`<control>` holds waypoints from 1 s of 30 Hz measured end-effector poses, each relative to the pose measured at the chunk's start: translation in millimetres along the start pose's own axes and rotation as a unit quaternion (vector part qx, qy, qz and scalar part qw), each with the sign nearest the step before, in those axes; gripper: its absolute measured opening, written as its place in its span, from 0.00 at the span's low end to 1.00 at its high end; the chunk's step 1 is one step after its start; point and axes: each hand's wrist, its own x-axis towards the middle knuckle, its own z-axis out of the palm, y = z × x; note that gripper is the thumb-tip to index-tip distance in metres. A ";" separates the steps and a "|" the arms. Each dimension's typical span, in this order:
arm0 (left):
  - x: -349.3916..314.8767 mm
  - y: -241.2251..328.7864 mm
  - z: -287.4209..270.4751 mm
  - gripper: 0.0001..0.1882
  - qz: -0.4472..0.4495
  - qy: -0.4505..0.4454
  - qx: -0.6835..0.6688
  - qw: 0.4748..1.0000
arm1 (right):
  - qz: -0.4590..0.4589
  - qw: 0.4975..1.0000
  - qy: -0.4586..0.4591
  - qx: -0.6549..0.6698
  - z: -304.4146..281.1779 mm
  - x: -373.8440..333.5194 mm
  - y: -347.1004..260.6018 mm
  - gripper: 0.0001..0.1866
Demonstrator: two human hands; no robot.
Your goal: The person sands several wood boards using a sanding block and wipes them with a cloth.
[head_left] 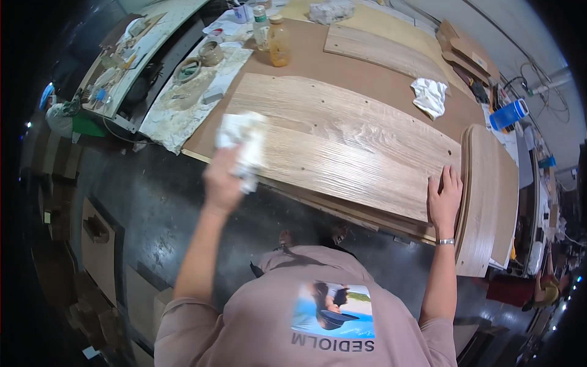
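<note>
White, crumpled cloth (249,136) is at the left, likely soft and light, easily bunched; the left hand's (223,180) blurred fingers are curled round it by the near left corner of the wood-grain board (348,144). That board lies flat on the worktop (309,55), probably stiff and smooth, best taken by both ends; its long axis runs left to right, slanting lower rightward. The right hand's (445,199) fingers lie extended on its right end, slightly parted, gripping nothing.

Free passage is given over the wooden board (342,140), bounded by stacked panels (481,202) rightward and bottles (279,49) beyond its far-left corner.
</note>
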 end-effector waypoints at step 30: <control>-28.3 78.6 57.9 0.17 -0.479 -0.289 -0.659 0.502 | 0.056 0.996 0.053 -0.051 -22.6 -86.0 -39.7 0.34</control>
